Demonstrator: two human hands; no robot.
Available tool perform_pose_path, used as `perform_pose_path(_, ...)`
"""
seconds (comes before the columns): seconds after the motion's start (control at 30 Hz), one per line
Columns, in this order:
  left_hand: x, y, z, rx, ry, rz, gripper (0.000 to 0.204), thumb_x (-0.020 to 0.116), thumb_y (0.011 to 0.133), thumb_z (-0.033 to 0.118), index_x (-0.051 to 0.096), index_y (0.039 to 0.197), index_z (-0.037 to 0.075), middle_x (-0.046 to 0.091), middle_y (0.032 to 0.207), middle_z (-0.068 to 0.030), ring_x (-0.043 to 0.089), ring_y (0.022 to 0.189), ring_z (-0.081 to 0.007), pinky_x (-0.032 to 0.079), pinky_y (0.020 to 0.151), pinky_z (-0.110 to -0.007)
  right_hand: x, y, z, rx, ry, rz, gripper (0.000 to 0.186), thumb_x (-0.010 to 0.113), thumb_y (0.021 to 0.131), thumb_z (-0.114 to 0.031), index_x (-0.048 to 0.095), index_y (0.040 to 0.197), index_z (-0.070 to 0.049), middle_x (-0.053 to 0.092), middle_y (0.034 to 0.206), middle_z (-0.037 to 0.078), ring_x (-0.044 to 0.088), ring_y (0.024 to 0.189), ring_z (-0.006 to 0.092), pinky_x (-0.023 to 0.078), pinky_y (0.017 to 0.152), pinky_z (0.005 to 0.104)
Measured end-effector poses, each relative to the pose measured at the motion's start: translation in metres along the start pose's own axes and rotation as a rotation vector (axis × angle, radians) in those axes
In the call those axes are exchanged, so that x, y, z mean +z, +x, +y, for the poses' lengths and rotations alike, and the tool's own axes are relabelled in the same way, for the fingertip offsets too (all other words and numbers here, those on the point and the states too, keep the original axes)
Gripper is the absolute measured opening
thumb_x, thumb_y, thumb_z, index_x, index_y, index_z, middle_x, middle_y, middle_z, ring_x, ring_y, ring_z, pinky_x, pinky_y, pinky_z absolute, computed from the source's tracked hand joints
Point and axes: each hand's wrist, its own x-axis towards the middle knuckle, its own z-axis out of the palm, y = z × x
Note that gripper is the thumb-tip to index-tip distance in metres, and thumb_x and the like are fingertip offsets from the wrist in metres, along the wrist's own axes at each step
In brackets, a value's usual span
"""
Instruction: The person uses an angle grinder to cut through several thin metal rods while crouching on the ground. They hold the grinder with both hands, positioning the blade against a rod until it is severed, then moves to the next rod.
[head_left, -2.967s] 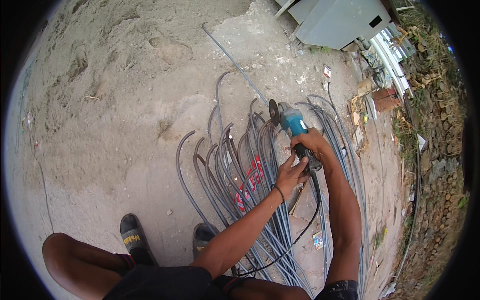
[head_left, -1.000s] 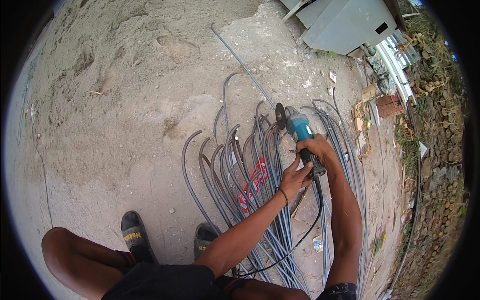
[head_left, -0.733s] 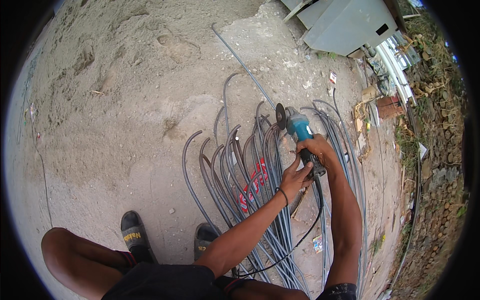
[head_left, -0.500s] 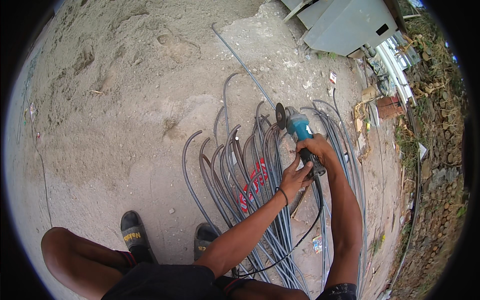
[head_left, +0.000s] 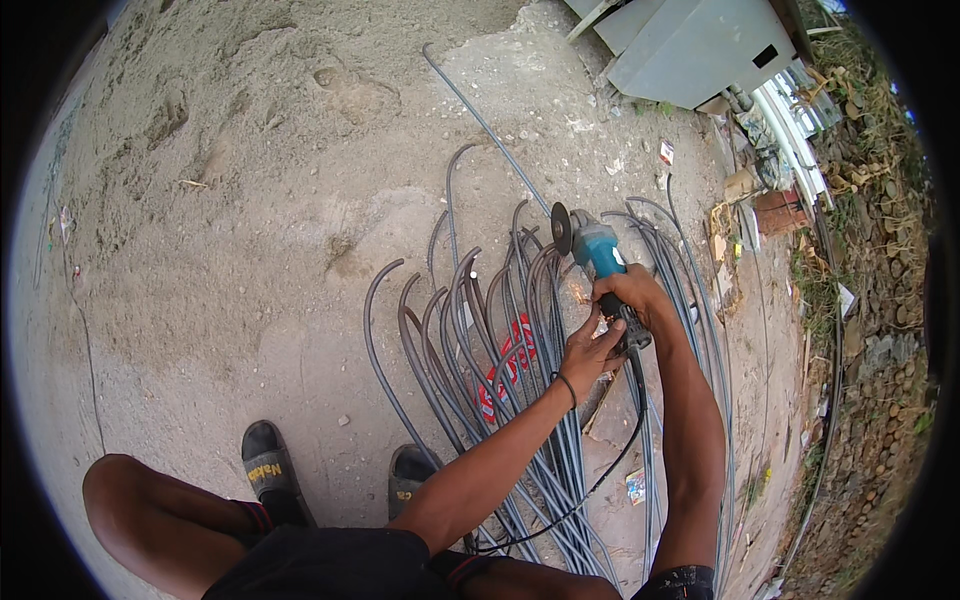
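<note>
Both of my hands hold a teal angle grinder (head_left: 604, 252). My right hand (head_left: 640, 296) wraps its body behind the head, while my left hand (head_left: 590, 350) closes around the dark rear end. The dark cutting disc (head_left: 561, 230) stands on edge at the near end of a long thin steel rod (head_left: 490, 128); whether they touch is hard to tell. Small orange sparks (head_left: 577, 291) show below the grinder head and by my fingers. A black power cord (head_left: 640, 400) runs from the grinder's rear toward my legs. Beneath lie several bent steel rods (head_left: 560, 450), their hooked ends pointing away from me.
My sandalled feet (head_left: 265, 460) are left of the rods. A red and white printed sheet (head_left: 508, 368) lies under them. A grey metal box (head_left: 700, 55) stands at the far right, near white lengths (head_left: 790, 140) and a reddish block (head_left: 780, 213). Sandy ground (head_left: 220, 250) spreads leftward.
Orange sparks now show below the grinder head and near my fingers; none were visible before. The grinder and both hands have hardly moved.
</note>
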Motion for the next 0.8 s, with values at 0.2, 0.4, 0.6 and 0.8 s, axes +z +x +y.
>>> perform_pose_path(0.2, -0.001, -0.001, 0.001, -0.007, -0.005, 0.014, 0.086, 0.067, 0.098, 0.033, 0.012, 0.161, 0.019, 0.060, 0.122, -0.0019, 0.067, 0.105, -0.0170, 0.057, 0.094, -0.037, 0.000, -0.004, -0.004, -0.004, 0.000, -0.016, 0.033, 0.076, 0.061, -0.012, 0.068, 0.085, 0.008, 0.067, 0.077, 0.015, 0.064, 0.062, 0.0249, 0.050, 0.056, 0.0347)
perform_pose_path(0.4, 0.000, -0.002, 0.004, -0.001, 0.002, 0.020, 0.086, 0.067, 0.098, 0.033, 0.012, 0.161, 0.019, 0.059, 0.122, -0.0012, 0.066, 0.105, -0.0164, 0.057, 0.093, -0.037, 0.002, -0.006, -0.008, 0.001, -0.003, -0.009, 0.034, 0.076, 0.060, -0.012, 0.068, 0.086, 0.009, 0.067, 0.078, 0.016, 0.064, 0.062, 0.0252, 0.051, 0.057, 0.0357)
perform_pose_path(0.6, 0.001, -0.002, 0.005, -0.009, 0.011, 0.005, 0.085, 0.066, 0.098, 0.032, 0.011, 0.162, 0.019, 0.060, 0.120, -0.0010, 0.067, 0.104, -0.0158, 0.057, 0.093, -0.037, 0.000, -0.005, -0.007, -0.005, -0.009, -0.015, 0.034, 0.077, 0.060, -0.013, 0.068, 0.085, 0.009, 0.067, 0.078, 0.016, 0.065, 0.063, 0.0256, 0.051, 0.057, 0.0361)
perform_pose_path(0.8, 0.000, -0.002, 0.004, -0.001, 0.019, 0.001, 0.084, 0.065, 0.099, 0.031, 0.011, 0.162, 0.019, 0.061, 0.120, -0.0006, 0.067, 0.104, -0.0150, 0.057, 0.093, -0.037, 0.001, -0.006, -0.009, 0.004, -0.009, -0.015, 0.035, 0.077, 0.061, -0.013, 0.068, 0.086, 0.009, 0.067, 0.078, 0.017, 0.065, 0.063, 0.0257, 0.051, 0.057, 0.0359)
